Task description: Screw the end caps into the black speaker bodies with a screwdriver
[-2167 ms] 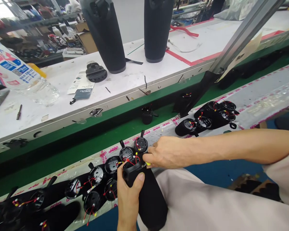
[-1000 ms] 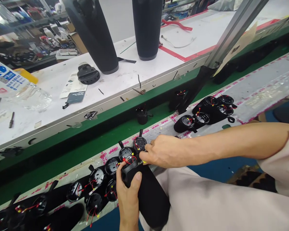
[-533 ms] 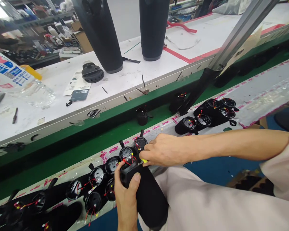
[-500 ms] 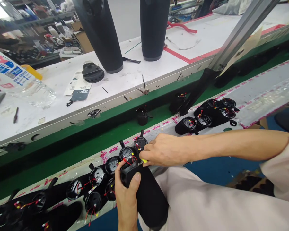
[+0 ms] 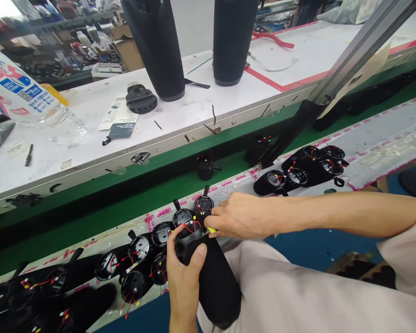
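Observation:
A black fabric-covered cylindrical speaker (image 5: 220, 282) rests tilted against my lap, its open end facing away from me. Around that end my left hand (image 5: 185, 280) is closed, thumb on the near side and forefinger at the far rim beside red wires. My right hand (image 5: 234, 215) pinches a small yellow-handled tool (image 5: 211, 230) at the rim; its metal tip is mostly hidden, so I cannot tell its kind. Just beyond my hands stand more open-ended speakers, among them one speaker (image 5: 203, 206) right by my right fingers.
Several black speakers with loose red wires stand along the lower ledge (image 5: 229, 185), including a right-hand group (image 5: 298, 173). Above it, a white bench (image 5: 180, 120) carries two tall dark cylinders (image 5: 164, 55), a black end cap (image 5: 141, 98) and a plastic bottle (image 5: 62, 122). A metal post (image 5: 360, 51) rises at the right.
The whole view has shifted slightly. Both hands keep their hold at the speaker's open end, with the yellow-handled tool still at the rim.

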Available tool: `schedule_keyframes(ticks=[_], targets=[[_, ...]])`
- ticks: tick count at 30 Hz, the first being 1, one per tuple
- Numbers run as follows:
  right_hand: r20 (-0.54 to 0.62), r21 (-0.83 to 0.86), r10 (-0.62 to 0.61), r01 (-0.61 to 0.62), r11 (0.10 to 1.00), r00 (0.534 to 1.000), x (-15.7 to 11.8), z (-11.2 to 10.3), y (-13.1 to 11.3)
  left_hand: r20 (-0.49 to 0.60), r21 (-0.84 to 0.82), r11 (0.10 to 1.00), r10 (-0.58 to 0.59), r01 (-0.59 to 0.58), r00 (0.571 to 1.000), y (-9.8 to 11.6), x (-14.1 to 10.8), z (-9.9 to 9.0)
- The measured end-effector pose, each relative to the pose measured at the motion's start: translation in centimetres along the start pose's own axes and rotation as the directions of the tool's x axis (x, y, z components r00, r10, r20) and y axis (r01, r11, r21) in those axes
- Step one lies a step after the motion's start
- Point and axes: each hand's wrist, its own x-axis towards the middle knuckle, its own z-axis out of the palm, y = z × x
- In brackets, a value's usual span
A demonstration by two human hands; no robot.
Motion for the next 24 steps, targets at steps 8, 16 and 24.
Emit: schedule_keyframes(ticks=[8, 16, 24], targets=[[0.086, 0.117, -0.002, -0.008, 0.993, 0.996, 0.5, -0.8, 0.6, 0.011, 0.016, 1.0, 0.013, -0.013, 1.0, 0.1, 0.1, 0.1], [0.119, 0.131, 0.005, -0.021, 0.991, 0.993, 0.4, -1.2, 0.7, 0.028, 0.037, 0.999, 0.017, -0.018, 0.999, 0.2, 0.2, 0.2], [0.082, -0.084, 0.021, -0.014, 0.996, 0.996, 0.3, -0.4, 0.1, 0.012, 0.105, 0.993, 0.05, -0.051, 0.999, 1.0, -0.2, 0.6]])
